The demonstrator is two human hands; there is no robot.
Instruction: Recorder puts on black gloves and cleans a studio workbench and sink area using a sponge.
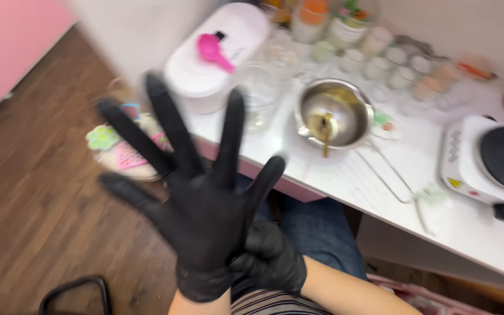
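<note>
From the head camera, the left hand [196,201] is raised in front of the lens in a black glove [205,233], its fingers spread wide apart and holding nothing. The right hand [272,256], also gloved in black, sits just below and beside it, closed on the cuff of the left glove near the wrist. Both hands hang off the near edge of the white bench [468,227], over the lap and the wooden floor [36,192], where there is open room to the left.

The bench edge runs diagonally from upper left to lower right. Near that edge stands a steel pouring pot [335,114] with a spoon in it, its wire handle reaching toward the edge. Left of it is a clear glass beaker [261,96], and behind that a white lidded tub [220,55] with a pink scoop [214,51] on top. A white hot plate [488,160] sits at the right, well apart from the hands. Small jars [380,61] crowd the back, blurred.
</note>
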